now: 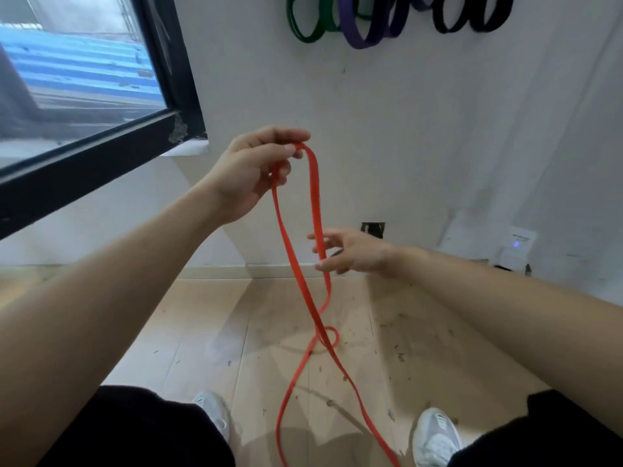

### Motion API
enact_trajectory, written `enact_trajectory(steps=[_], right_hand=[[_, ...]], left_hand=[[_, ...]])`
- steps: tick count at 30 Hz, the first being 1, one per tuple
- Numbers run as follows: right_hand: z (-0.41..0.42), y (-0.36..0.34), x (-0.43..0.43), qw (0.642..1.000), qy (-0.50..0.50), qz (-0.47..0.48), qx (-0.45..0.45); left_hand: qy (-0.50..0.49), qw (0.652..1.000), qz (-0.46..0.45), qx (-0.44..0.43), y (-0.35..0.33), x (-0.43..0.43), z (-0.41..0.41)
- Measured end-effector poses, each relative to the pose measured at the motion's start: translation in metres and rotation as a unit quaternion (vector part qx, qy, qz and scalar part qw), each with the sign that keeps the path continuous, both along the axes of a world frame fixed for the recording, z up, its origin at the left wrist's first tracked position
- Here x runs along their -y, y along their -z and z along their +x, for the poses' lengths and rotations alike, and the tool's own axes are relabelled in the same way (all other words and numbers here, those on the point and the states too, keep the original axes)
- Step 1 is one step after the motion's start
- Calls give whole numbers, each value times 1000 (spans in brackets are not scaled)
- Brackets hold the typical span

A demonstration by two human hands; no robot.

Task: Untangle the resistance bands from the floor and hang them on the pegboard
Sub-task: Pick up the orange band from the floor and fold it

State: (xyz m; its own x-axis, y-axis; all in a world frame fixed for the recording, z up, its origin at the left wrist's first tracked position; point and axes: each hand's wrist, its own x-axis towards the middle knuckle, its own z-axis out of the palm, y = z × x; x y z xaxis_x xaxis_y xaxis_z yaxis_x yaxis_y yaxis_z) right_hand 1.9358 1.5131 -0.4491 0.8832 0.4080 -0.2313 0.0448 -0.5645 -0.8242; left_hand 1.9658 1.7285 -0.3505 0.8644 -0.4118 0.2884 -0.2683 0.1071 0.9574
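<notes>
My left hand (pixel 256 170) is raised in front of the wall and pinches the top of a long red resistance band (pixel 315 203). The band hangs down in two strands, twists into a small loop (pixel 328 337) near the floor, then runs on between my feet. My right hand (pixel 350 252) is lower, fingers spread, with its fingertips touching the right strand but not closed on it. On the wall at the top hang a green band (pixel 308 30), a purple band (pixel 365 32) and a black band (pixel 472 21).
A black-framed window (pixel 111 143) fills the left side. Pale wooden floor (pixel 215 332) with scattered debris lies below. A white device with a blue light (pixel 515 246) and a dark wall socket (pixel 372 228) sit low on the wall. My white shoes (pixel 436 436) are at the bottom.
</notes>
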Motion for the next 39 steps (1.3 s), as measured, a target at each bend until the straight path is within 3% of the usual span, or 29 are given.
enact_trajectory(steps=[7,12,15,17,21,26,32,39], right_hand=[[16,5,-9,999,1,-39,-6],[24,42,19,973,-70,-202,-85],[27,56,41,951,-93,-262,-135],[30,54,52,962,-62,-230,-134],[36,40,60,985,58,-159,-40],[45,28,59,976,210,-57,5],[54,5,72,910,358,206,-30],[55,-30,100,827,345,440,-55]], left_hand=[[-32,993,-114,-7,-21,-12,1],[-98,982,-158,-19,-20,-40,10],[-138,983,-120,-25,-5,-49,15],[-163,982,-88,-38,9,-51,20],[-193,977,-50,-73,27,-53,32],[-208,975,-14,-76,39,-51,38],[-245,966,51,-71,52,-56,41],[-264,950,142,-91,71,-64,40]])
